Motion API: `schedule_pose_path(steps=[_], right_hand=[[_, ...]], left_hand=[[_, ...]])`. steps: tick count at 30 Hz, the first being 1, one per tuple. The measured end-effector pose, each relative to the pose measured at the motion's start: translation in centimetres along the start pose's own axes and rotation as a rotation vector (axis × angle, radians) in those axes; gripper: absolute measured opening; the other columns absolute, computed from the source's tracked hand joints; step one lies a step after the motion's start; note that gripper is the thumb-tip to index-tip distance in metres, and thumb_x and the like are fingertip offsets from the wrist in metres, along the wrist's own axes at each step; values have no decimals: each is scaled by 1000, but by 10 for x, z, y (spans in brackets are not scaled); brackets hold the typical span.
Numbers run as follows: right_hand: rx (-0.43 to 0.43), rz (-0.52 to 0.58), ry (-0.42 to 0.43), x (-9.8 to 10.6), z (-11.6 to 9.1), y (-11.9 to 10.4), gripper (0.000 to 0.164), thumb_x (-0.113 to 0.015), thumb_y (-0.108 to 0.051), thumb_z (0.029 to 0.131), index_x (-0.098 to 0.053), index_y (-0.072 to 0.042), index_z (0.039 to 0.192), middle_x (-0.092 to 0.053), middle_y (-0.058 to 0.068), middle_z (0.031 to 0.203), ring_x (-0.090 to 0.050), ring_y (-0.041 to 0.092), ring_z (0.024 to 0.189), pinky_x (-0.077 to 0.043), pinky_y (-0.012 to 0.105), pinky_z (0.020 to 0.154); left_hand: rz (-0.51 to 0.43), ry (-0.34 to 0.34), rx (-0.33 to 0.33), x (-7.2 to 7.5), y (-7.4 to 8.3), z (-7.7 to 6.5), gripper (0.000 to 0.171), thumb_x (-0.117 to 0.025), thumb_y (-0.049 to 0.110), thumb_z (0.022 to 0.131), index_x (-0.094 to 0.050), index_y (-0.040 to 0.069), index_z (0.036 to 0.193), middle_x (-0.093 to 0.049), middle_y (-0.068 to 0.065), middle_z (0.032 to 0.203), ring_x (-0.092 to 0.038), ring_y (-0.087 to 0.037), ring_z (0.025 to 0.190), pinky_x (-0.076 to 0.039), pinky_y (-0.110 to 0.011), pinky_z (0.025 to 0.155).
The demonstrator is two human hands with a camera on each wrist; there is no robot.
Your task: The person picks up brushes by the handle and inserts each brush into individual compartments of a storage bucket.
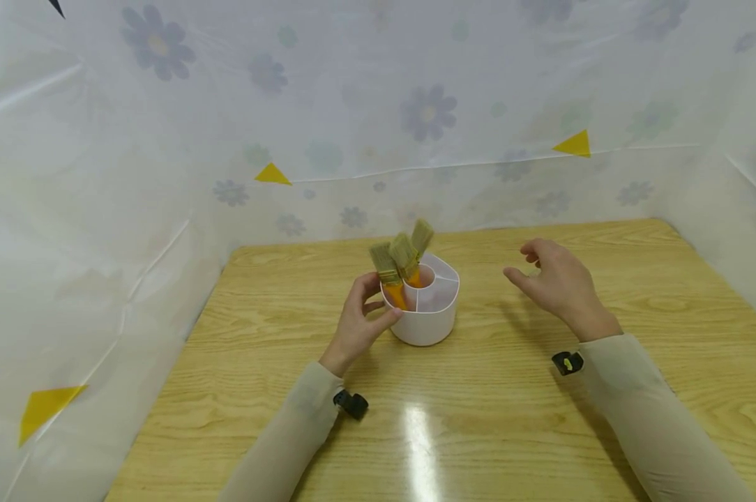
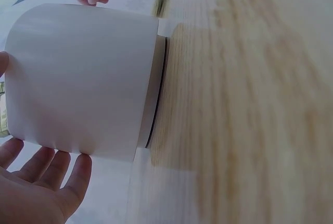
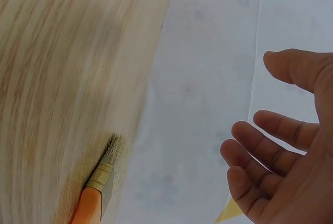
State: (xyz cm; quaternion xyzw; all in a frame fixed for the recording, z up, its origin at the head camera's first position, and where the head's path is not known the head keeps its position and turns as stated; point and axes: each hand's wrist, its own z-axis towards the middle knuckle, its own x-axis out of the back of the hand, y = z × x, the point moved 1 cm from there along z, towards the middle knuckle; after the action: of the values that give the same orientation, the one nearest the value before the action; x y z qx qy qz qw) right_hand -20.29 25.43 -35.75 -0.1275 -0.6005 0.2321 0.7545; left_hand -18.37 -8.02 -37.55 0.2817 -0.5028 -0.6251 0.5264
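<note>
A white round holder with compartments (image 1: 423, 330) stands on the wooden table. My left hand (image 1: 360, 324) grips its left side, thumb at the near rim and fingers around the far side; the left wrist view shows the fingertips (image 2: 78, 177) against its wall (image 2: 83, 78). Three flat paintbrushes (image 1: 386, 263) with orange handles lean in the holder, bristles up. To the right, my right hand (image 1: 560, 282) hovers over the table with loosely bent fingers, holding nothing. Another paintbrush (image 3: 93, 198) lies on the table in the right wrist view; the head view does not show it.
The wood-grain table (image 1: 277, 418) ends at a flower-patterned white sheet (image 1: 353, 104) at the back, with more sheeting on both sides. Yellow triangles (image 1: 273, 174) are stuck on the sheeting. Each wrist carries a small black device (image 1: 351, 404).
</note>
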Motion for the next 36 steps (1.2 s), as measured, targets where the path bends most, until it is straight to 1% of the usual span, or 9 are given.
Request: schedule_pose_path(steps=[8,17,36], right_hand=[[-17,-5,-21,0,0,4,64,-57,-52,90,-52,1,126,-57,24,117,-54,39,103,-44,55,77],[-39,-2,-54,2,1,8,64,-57,-51,91,-50,1,128,-55,24,120,-52,39,104,-44,55,79],[-36,12,-78,6,2,16,65,-58,-51,90,-49,0,131,-54,24,121,-50,39,107,-42,55,82]], left_hand=[[2,-1,1,1,-2,0,61,-67,1,85,-37,-4,138,-42,-21,137,-41,-37,126,-38,-57,100],[8,-1,3,0,-1,1,61,-66,-2,85,-36,-5,138,-42,-22,137,-41,-38,125,-37,-57,100],[15,-4,13,1,0,1,61,-67,0,86,-36,-6,138,-42,-22,137,-41,-38,125,-37,-57,100]])
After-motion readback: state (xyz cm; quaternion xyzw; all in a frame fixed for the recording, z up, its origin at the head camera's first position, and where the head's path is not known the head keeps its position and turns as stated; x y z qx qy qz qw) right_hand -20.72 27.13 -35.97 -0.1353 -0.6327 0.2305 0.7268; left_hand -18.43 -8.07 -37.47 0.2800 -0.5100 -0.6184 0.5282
